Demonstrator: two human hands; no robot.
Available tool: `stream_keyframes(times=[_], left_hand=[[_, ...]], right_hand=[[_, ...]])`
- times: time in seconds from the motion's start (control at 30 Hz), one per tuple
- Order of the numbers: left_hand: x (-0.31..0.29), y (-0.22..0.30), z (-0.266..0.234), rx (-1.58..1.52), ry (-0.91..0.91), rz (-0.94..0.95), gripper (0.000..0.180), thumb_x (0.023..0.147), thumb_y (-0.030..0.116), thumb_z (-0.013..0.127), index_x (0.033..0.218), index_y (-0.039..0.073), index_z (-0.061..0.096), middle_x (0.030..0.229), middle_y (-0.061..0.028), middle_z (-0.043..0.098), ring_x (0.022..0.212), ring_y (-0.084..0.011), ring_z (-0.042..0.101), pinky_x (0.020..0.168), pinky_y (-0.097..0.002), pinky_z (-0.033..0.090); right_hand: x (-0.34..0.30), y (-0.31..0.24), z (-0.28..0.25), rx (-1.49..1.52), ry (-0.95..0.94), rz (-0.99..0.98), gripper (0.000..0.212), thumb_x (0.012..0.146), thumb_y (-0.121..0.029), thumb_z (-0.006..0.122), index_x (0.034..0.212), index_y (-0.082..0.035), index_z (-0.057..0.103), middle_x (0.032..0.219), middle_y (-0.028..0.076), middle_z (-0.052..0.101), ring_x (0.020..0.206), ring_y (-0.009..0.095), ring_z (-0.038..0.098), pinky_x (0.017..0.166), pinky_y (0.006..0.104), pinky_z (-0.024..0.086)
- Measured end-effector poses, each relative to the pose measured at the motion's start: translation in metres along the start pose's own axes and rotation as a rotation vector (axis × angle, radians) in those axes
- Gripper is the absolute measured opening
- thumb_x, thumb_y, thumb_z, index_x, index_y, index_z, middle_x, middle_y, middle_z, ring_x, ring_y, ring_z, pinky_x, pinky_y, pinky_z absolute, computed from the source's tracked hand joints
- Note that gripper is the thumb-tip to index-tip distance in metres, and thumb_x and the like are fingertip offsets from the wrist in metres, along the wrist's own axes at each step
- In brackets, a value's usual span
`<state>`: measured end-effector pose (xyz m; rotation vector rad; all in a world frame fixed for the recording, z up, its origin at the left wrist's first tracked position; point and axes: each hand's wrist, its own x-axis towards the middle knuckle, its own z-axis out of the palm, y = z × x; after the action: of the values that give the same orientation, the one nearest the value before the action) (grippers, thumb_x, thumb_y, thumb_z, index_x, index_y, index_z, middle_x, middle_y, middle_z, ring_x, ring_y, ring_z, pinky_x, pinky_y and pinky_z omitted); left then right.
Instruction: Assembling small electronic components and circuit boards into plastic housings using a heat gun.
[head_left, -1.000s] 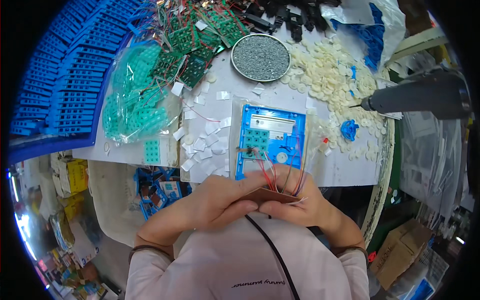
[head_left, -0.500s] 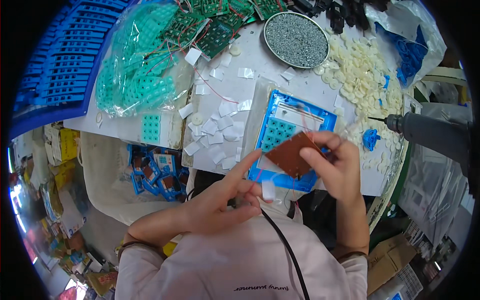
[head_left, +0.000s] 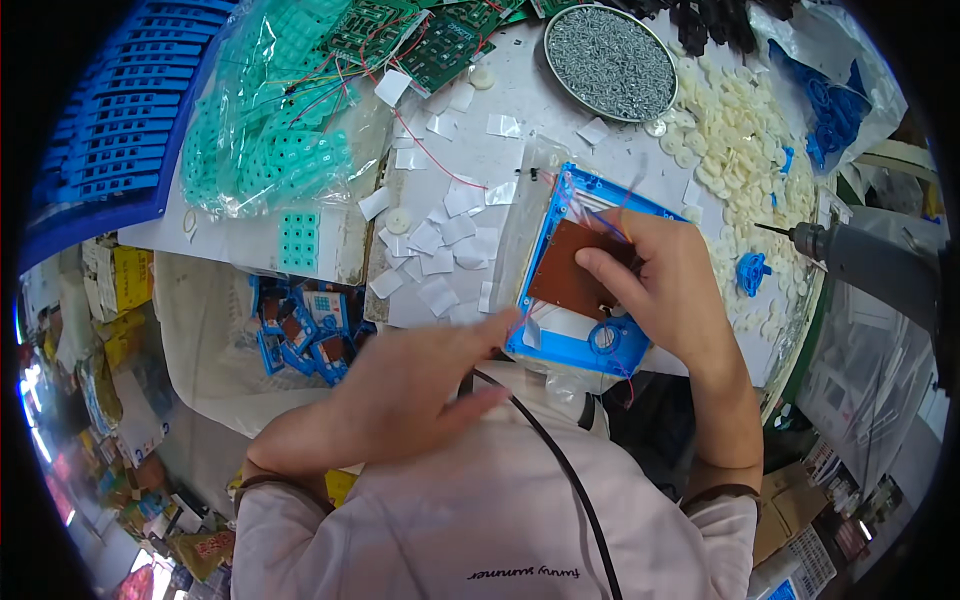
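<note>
A blue plastic case (head_left: pixel 585 358) lies open side up on the table in front of me. Over its middle sits a brown circuit board (head_left: pixel 578 270), covering the teal rubber keypad. My right hand (head_left: pixel 655 275) grips the board by its right part, thumb on top, the other fingers mostly hidden. Thin red and blue wires (head_left: pixel 610 228) come out around that hand. Near the case's lower left corner is my left hand (head_left: pixel 415 375), a little blurred, index finger stretched out and thumb apart, with nothing visible in it. A white square (head_left: pixel 531 332) rests in the case beside that fingertip.
White squares (head_left: pixel 440 262) are scattered left of the case. Beyond stand a bowl of screws (head_left: pixel 612 65) and green circuit boards (head_left: pixel 440 55). Cream discs (head_left: pixel 745 130) and a grey electric screwdriver (head_left: pixel 870 262) are at right. A bag of teal keypads (head_left: pixel 265 150) lies left, above a bin of blue units (head_left: pixel 310 335).
My right hand has lowered the brown board from a tilt onto the blue case. The white square by my left fingers is now in the case. My left hand has moved slightly left.
</note>
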<state>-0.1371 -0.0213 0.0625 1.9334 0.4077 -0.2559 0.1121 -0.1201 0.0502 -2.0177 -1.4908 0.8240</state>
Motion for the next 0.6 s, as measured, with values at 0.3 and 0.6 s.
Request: stream_keyframes(times=[0.3, 0.6], left_hand=[[0.035, -0.007, -0.001, 0.349, 0.333, 0.348, 0.043, 0.079, 0.012, 0.078, 0.118, 0.003, 0.062, 0.106, -0.014, 0.065, 0.094, -0.0328, 0.064, 0.077, -0.0436, 0.051], [0.052, -0.01, 0.011, 0.762, 0.221, 0.503, 0.057, 0.082, 0.037, 0.072, 0.127, 0.003, 0.064, 0.129, -0.0085, 0.063, 0.127, -0.0248, 0.055, 0.101, -0.05, 0.04]], right_hand=[[0.011, -0.003, -0.007, -0.137, -0.064, -0.051, 0.022, 0.083, -0.016, 0.075, 0.094, 0.0, 0.066, 0.077, 0.021, 0.066, 0.074, 0.042, 0.064, 0.067, 0.0485, 0.05], [-0.019, -0.004, -0.017, -0.337, 0.38, -0.352, 0.047, 0.077, -0.014, 0.079, 0.12, -0.001, 0.064, 0.115, 0.018, 0.065, 0.109, 0.035, 0.062, 0.087, 0.0425, 0.053]])
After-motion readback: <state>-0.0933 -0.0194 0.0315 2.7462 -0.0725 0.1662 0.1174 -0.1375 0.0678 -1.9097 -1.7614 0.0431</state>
